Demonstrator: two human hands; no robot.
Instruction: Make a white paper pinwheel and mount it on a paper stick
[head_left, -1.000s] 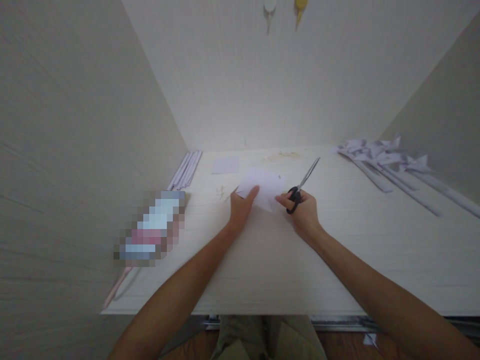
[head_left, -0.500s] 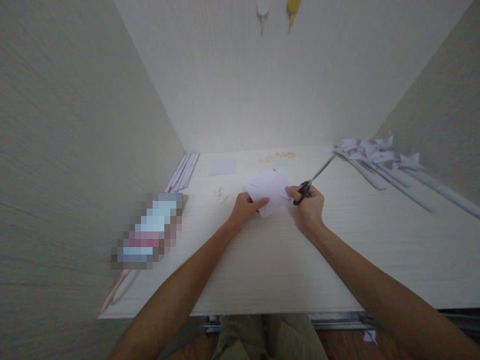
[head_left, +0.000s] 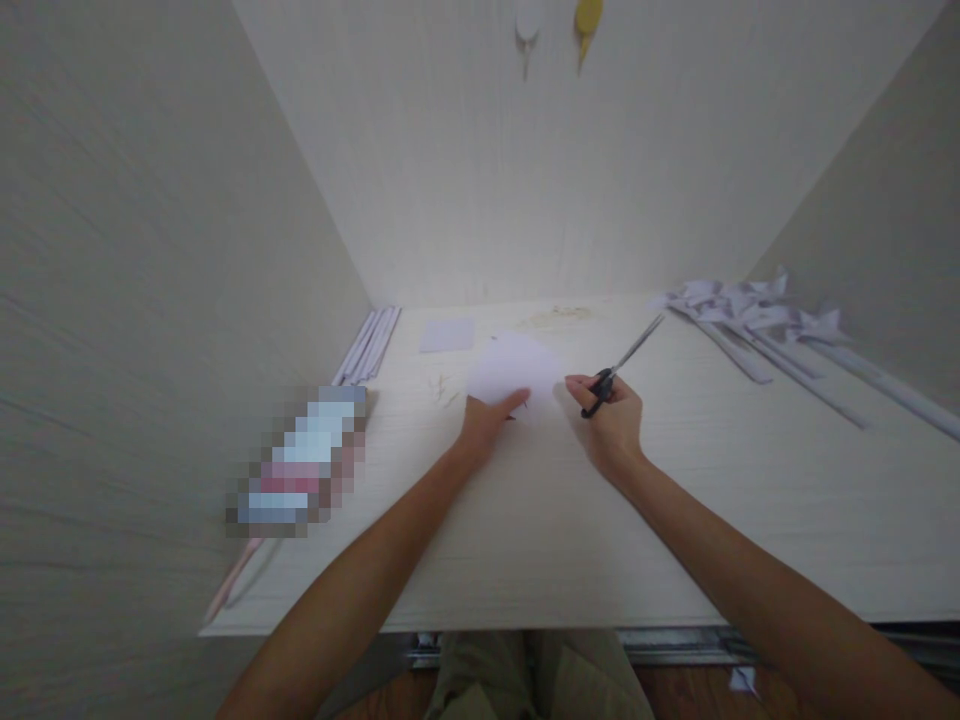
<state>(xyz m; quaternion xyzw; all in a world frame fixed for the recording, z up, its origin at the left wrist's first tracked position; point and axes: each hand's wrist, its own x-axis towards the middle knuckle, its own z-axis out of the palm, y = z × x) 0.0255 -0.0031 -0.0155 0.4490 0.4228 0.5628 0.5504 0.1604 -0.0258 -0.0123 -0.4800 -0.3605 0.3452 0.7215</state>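
Note:
A white sheet of paper (head_left: 514, 362) is pinched in my left hand (head_left: 486, 425), thumb on top and fingers underneath. Small dark slits show near its edges. Just right of the paper, my right hand (head_left: 616, 420) is closed around the black handles of a pair of scissors (head_left: 606, 380). Their blades are together and point away to the upper right. My right thumb and fingertip lie close to the paper's right edge, apart from it.
White paper pinwheels (head_left: 757, 305) on rolled paper sticks lie at the back right. More rolled paper sticks (head_left: 369, 343) rest at the back left, beside a flat paper square (head_left: 447, 335). A blurred-out device (head_left: 307, 460) stands at the left edge. A paper scrap (head_left: 742, 680) is on the floor.
The paper has turned and shifted slightly left in my left hand. My right hand has let go of its edge and moved a little left, still with the scissors.

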